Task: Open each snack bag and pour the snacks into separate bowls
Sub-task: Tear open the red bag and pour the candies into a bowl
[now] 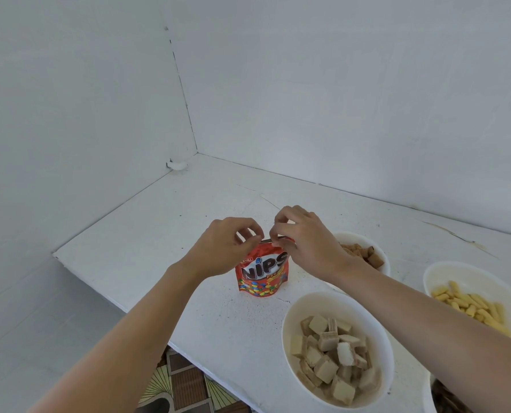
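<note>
both hands pinch the upright red nips bag top, seemingly still sealed.

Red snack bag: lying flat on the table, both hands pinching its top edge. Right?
Not flat. The head view shows the red snack bag standing upright on the table, left hand and right hand both pinching its top edge.
</note>
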A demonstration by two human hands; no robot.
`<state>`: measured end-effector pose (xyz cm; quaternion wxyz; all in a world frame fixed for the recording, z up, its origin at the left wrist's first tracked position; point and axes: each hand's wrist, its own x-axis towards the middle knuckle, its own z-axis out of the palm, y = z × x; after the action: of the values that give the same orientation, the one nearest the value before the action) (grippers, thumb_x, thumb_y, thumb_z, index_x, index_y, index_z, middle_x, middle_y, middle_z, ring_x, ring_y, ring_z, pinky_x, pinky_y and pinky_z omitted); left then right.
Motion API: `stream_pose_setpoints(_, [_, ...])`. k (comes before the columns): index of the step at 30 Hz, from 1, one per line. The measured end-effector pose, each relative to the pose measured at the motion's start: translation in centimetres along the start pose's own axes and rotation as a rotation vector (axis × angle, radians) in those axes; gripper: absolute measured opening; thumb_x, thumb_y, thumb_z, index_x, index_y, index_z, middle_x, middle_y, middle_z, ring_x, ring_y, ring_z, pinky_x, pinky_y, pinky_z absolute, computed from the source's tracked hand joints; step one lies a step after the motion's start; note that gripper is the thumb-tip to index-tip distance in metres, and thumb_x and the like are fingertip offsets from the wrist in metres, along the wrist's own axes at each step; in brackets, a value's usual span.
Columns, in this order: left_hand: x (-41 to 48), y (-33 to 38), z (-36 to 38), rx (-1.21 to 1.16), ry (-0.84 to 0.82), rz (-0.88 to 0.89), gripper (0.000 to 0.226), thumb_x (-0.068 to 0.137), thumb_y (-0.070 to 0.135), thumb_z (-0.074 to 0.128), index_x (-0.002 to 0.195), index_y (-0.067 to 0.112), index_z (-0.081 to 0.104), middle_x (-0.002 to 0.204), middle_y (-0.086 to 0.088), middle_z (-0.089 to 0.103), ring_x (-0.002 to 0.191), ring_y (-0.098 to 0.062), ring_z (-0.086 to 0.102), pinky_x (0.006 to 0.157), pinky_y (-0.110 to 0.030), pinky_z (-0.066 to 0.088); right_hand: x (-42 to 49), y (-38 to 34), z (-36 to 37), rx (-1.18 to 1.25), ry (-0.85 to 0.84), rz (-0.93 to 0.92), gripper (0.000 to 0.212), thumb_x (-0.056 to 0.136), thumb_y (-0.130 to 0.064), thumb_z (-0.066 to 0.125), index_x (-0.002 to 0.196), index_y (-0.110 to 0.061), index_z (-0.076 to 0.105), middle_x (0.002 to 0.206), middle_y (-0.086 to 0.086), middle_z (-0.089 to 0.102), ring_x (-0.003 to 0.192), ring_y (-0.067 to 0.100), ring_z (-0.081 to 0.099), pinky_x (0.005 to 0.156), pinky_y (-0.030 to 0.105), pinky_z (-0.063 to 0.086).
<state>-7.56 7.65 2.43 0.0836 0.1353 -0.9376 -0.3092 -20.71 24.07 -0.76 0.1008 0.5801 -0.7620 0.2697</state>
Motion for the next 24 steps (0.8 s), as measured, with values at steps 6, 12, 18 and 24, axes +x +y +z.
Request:
stream_pose_setpoints(6, [0.3, 0.0, -0.8, 0.005, -0.219, -0.073, 0.023, 0.096, 0.047, 0.062, 0.101, 0.03, 0.076, 0.095, 0.008, 0.074, 0.086, -0.005, 0.067, 0.072, -0.022, 0.051, -0.2, -0.1, 0.2, -0.01, 0.016, -0.037, 0.012, 0.094, -0.01, 0.064, 0.093, -0.02, 0.071, 0.094, -0.009, 0.056, 0.088, 0.013, 0.05, 0.076, 0.032, 0.037])
stream_pose_setpoints(12, [-0.1, 0.8, -0.1, -0.229, -0.266, -0.185, 0.029, 0.099, 0.04, 0.061, 0.098, 0.013, 0.071, 0.091, 0.0, 0.077, 0.081, -0.012, 0.074, 0.078, -0.029, 0.049, 0.0, -0.7, 0.4, 0.21, -0.051, 0.032, 0.017, 0.094, 0.0, 0.06, 0.093, -0.014, 0.068, 0.098, -0.01, 0.056, 0.083, 0.01, 0.057, 0.073, 0.028, 0.049])
stream_pose_setpoints(18, [-0.8, 1.1, -0.5, -0.261, -0.287, -0.213, 0.027, 0.101, 0.03, 0.058, 0.096, 0.007, 0.071, 0.092, -0.002, 0.079, 0.084, -0.013, 0.077, 0.071, -0.024, 0.046, 0.1, -1.3, 0.3, 0.218, -0.077, -0.004, 0.021, 0.092, 0.005, 0.06, 0.093, -0.015, 0.067, 0.098, -0.008, 0.059, 0.087, 0.008, 0.057, 0.076, 0.019, 0.046])
stream_pose_setpoints(24, [-1.1, 1.3, 0.4, -0.117, -0.129, -0.17, 0.024, 0.097, 0.02, 0.057, 0.084, 0.006, 0.071, 0.081, 0.0, 0.076, 0.072, -0.007, 0.073, 0.069, -0.02, 0.049, -0.1, -1.8, 0.4, 0.295, -0.103, 0.043, 0.007, 0.093, -0.009, 0.067, 0.094, -0.015, 0.063, 0.1, -0.009, 0.059, 0.092, 0.006, 0.057, 0.077, 0.024, 0.049])
